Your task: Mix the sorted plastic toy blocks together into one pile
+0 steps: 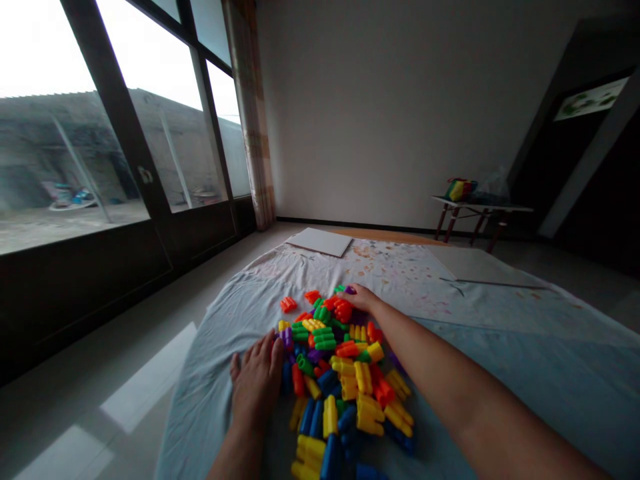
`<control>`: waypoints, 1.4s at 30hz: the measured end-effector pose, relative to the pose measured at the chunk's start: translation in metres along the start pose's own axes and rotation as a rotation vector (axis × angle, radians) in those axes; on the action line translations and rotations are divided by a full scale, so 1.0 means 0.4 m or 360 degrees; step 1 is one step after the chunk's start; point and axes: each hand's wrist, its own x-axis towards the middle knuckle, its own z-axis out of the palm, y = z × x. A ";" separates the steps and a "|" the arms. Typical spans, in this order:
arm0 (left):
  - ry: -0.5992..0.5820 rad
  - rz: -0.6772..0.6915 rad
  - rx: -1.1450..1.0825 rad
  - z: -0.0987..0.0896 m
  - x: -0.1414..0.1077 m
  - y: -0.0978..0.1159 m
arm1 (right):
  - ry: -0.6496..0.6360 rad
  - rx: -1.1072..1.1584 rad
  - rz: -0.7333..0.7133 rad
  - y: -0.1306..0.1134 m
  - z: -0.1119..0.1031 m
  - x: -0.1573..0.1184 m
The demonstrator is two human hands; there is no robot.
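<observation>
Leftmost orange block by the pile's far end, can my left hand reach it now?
Probably yes: your left hand lies just short of the orange block, and bare cloth left of the pile seems to leave a way free.

Daylight enters left through tall dark-framed glass windows (167, 123); white sky (145, 50) overexposed; glossy pale floor (150, 373) glares; right side dim

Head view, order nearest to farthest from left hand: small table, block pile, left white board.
1. Block pile: immediately right of the left hand.
2. Left white board: ahead, far side of the cloth.
3. Small table: far right, beyond the cloth.
</observation>
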 end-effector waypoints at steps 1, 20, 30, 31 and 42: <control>-0.0021 -0.0007 0.0007 -0.002 0.000 0.001 | -0.0068 0.0023 -0.0022 -0.007 0.011 -0.003; -0.0113 0.0010 -0.0015 0.002 -0.001 -0.001 | 0.0131 0.0202 -0.0159 0.106 -0.109 -0.348; -0.0065 -0.0054 -0.0200 0.007 0.005 -0.008 | -0.0173 0.0416 -0.0467 -0.100 -0.005 -0.408; -0.0052 -0.0048 -0.0189 0.010 0.005 -0.010 | -0.0164 0.0411 -0.0524 -0.116 -0.008 -0.398; -0.0037 0.0030 0.0042 0.011 -0.004 -0.009 | 0.0129 -0.0006 -0.0195 -0.018 -0.003 -0.031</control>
